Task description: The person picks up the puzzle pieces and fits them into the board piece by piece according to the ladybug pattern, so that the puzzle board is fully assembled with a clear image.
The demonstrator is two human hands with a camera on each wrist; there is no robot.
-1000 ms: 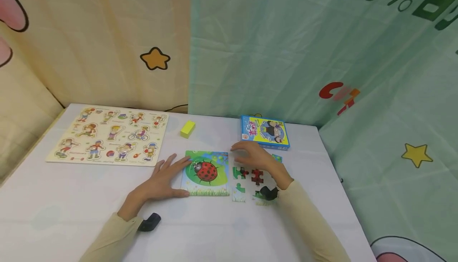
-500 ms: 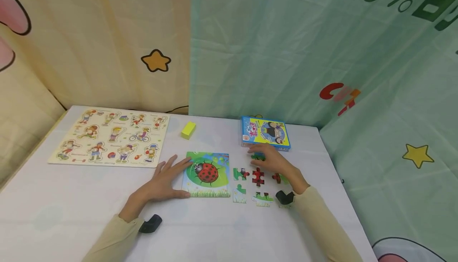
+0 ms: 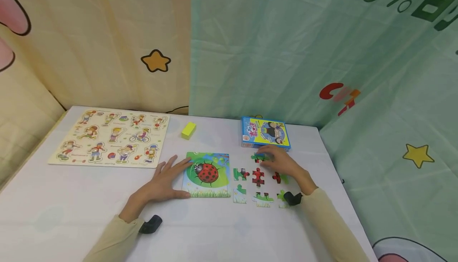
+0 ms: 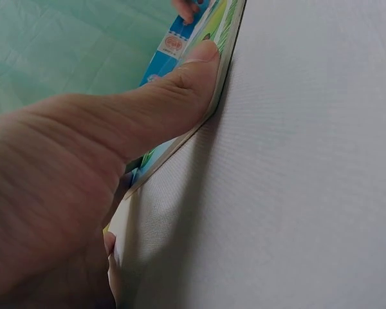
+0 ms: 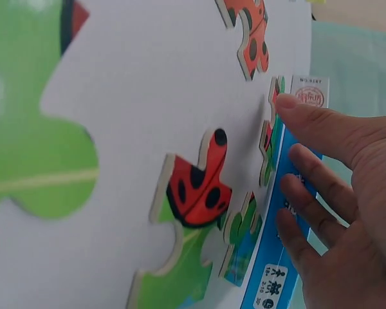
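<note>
My left hand [image 3: 161, 184] lies along the left side of a square ladybug picture board [image 3: 207, 174], with fingers spread. Its thumb [image 4: 174, 96] rests on the board's near corner. To the right of the board, my right hand [image 3: 284, 164] is over the far row of loose puzzle pieces. Thumb and index finger lie at the right end of the far middle puzzle piece [image 3: 255, 158]; the thumb [image 5: 309, 116] overlaps it in the right wrist view. The other fingers are loosely bent. Another puzzle piece [image 5: 239, 244], under this hand, is hidden from the head view.
Several ladybug pieces, including a red centre piece [image 3: 258, 177], lie spaced in rows. A blue-and-yellow box [image 3: 266, 131] stands just behind the right hand. Toward the back are a yellow block [image 3: 188, 130] and a wooden figure puzzle board [image 3: 111, 136]. Curtains [image 3: 257, 47] hang behind the table.
My right hand has moved to the right along the far row, uncovering the far middle piece and others. Between the last two frames that piece stays put. The left hand keeps its place.
</note>
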